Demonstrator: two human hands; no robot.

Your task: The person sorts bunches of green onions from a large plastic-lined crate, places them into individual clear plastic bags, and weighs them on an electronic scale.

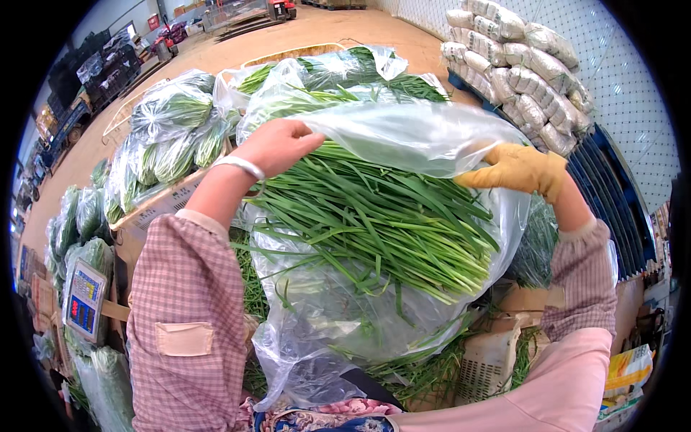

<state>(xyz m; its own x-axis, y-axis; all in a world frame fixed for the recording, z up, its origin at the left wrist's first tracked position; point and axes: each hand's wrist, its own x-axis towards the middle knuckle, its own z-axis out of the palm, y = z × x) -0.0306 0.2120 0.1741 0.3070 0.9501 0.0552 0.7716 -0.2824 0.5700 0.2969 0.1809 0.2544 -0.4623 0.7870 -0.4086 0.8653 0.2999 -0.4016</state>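
Note:
A thick bundle of long green garlic chives [372,216] lies before me on a spread clear plastic bag [307,324], pale stem ends toward the right. My left hand [280,146], bare with a silver bangle at the wrist, pinches the upper left edge of the plastic. On the other side, my right hand [513,170] in a yellow glove grips the same upper layer near its right end. Between them the raised plastic film [415,135] stretches across the far part of the leaves. Loose leaf scraps [426,372] lie below the bag.
Bagged greens [167,135] fill a carton at left, and more bagged greens [345,70] lie beyond the bundle. A digital scale [85,297] stands at left. White sacks [518,70] and blue pallets [610,200] are at right. A perforated plastic crate [486,362] sits near my right arm.

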